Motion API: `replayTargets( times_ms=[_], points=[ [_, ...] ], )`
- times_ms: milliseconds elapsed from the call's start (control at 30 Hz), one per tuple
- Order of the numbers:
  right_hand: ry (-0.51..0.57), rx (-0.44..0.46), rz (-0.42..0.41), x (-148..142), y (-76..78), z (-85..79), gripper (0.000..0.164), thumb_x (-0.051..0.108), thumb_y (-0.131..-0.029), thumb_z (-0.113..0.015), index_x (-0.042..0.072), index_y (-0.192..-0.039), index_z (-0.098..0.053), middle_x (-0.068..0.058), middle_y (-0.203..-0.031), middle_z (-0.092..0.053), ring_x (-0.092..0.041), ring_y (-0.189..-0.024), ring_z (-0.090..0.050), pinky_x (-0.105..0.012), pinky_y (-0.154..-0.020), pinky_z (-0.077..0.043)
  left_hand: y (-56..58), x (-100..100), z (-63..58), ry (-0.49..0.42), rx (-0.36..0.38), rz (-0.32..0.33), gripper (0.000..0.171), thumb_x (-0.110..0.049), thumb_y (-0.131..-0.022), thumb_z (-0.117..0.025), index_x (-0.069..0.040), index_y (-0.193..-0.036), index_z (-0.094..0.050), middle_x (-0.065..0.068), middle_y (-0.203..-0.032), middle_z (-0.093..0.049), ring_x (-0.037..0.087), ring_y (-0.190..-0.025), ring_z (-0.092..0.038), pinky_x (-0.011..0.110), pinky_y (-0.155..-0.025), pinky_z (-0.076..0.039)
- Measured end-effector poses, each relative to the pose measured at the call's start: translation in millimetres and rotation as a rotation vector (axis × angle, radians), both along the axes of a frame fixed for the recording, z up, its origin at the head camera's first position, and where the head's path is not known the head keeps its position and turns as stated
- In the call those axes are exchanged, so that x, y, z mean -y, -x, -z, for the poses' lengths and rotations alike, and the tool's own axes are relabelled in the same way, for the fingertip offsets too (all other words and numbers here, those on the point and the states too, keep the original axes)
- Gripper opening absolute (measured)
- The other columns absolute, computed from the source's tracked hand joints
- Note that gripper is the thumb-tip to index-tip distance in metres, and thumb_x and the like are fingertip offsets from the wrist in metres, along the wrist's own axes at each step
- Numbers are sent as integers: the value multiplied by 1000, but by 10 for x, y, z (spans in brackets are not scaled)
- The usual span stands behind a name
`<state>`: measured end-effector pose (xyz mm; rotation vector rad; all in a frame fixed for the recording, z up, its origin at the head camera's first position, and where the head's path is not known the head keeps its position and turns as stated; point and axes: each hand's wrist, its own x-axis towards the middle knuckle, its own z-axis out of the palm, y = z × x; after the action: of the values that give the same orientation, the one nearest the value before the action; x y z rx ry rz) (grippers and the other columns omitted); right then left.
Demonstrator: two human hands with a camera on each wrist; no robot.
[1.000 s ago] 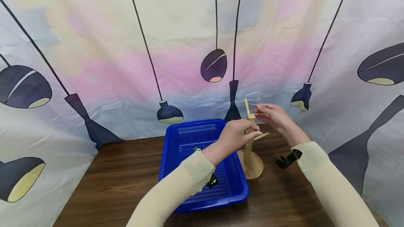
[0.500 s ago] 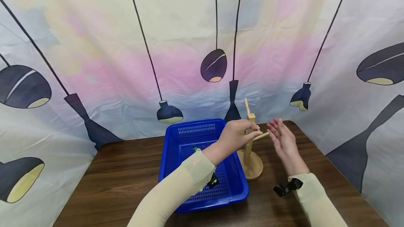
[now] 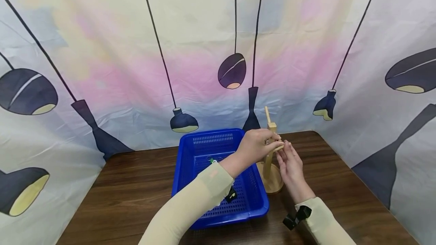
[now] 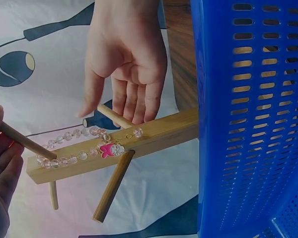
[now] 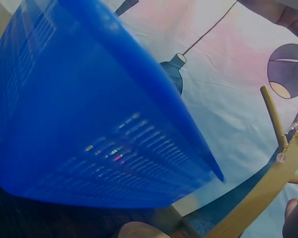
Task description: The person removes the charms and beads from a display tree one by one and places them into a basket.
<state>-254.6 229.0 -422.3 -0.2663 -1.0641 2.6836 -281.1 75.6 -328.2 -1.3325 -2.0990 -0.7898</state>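
A wooden peg stand (image 3: 267,165) with a round base stands to the right of the blue basket. Over one of its upper pegs loops a bracelet (image 4: 72,161) of clear pink beads, with a pink charm (image 4: 109,149) lying against the post. My left hand (image 3: 253,144) reaches over the basket; in the left wrist view its fingers (image 4: 5,166) pinch the tip of that peg. On the stand's right side, my right hand (image 3: 292,167) has its fingers relaxed and extended beside a side peg (image 4: 115,116). Whether it touches that peg is unclear.
The blue perforated basket (image 3: 180,162) holds small items, among them a green-and-white piece (image 3: 213,160) and a black one (image 3: 231,195). Its wall rises beside the post. Behind the brown table (image 3: 136,192) hangs a lamp-printed curtain (image 3: 190,48).
My right hand has come away from beside the stand's top, dropped down to the right, then moved in near the side peg. The left hand keeps its place.
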Motion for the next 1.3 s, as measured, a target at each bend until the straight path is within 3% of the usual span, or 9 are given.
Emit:
replayTargets(
  times_ms=[167,300,433,667,1000,1300],
  points=[
    [77,-49,-39,17,6,29,15,24,-102,-58,18,-110,-68,11,-96,-76,0,-93,-72,-14,-87,-56,-9,10,-10,7,47,2,14,-21,-92,-77,-9,-97,-81,2,-86,-80,10,-60,-58,10,-58,-34],
    [105,-104,-73,3,27,76,26,19,-103,-54,18,-94,-78,5,-93,-79,-3,-90,-75,-16,-84,-58,-14,12,-12,9,79,4,14,-22,-92,-76,-9,-98,-80,3,-85,-79,9,-60,-56,9,-57,-31],
    [57,-94,-41,-7,52,141,27,20,-103,-53,20,-94,-78,6,-93,-79,-2,-90,-74,-15,-83,-58,-15,-2,1,3,82,14,14,-21,-92,-77,-9,-98,-81,3,-86,-79,10,-61,-58,10,-58,-33],
    [-133,-69,123,43,170,214,26,23,-102,-54,25,-90,-76,12,-87,-77,2,-83,-73,-11,-77,-57,-10,-3,-9,1,30,-1,13,-20,-92,-77,-9,-98,-81,3,-89,-80,11,-64,-63,11,-58,-37],
    [-107,-78,212,111,199,226,28,18,-103,-55,21,-86,-77,10,-85,-76,-1,-76,-70,-13,-72,-57,-31,14,-39,46,57,-1,13,-20,-94,-75,-10,-101,-80,2,-91,-80,10,-62,-56,11,-57,-32],
    [-126,-72,213,132,186,202,27,17,-103,-55,23,-86,-76,10,-86,-76,0,-80,-71,-13,-74,-57,-31,27,-39,48,61,-13,10,-17,-95,-74,-10,-100,-79,3,-96,-80,9,-62,-54,13,-60,-39]
  ],
)
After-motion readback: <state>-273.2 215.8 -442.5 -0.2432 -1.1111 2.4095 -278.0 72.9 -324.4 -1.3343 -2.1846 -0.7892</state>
